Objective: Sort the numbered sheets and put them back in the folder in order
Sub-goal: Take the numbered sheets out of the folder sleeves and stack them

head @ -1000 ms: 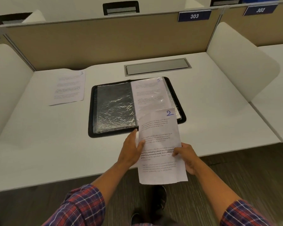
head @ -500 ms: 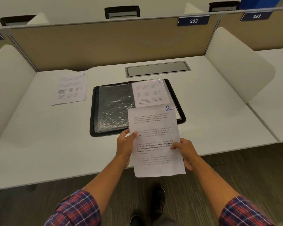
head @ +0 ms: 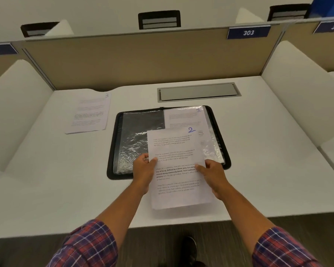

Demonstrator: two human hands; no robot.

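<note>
— Three numbered sheets show in the head view. Where does each sit, going by the folder (head: 112,151)?

— The folder lies open on the white tabletop (head: 56,180). Sheet 2 (head: 178,151) is held over the folder's near edge. Its top half covers the folder's middle and its lower end reaches past the near rim toward the person. Sheet 1 (head: 183,117) is in a clear pocket on the folder's right page, with its lower part hidden behind sheet 2. Sheet 3 (head: 90,112) lies flat on the tabletop, left of the folder and apart from it.

— And the hands?

— The left hand (head: 144,170) has its grip closed on sheet 2's left edge, thumb on the printed face. The right hand (head: 210,175) pinches the right edge the same way. The fingers of both are largely hidden under the paper.

— What is hard to make out?

— The printed text is too small to read; only the blue handwritten numbers are legible. The folder's left pocket (head: 139,135) is crinkled and glaring, so I cannot tell its contents. I also cannot tell whether sheet 2 touches the folder.

— Anything else?

— Just behind the folder is a grey hatch (head: 199,91), and farther back a tan divider (head: 123,60) with a 303 plaque (head: 248,32). Nearer than the folder, the plaid cuffs (head: 89,245) are cut off by the frame.
</note>
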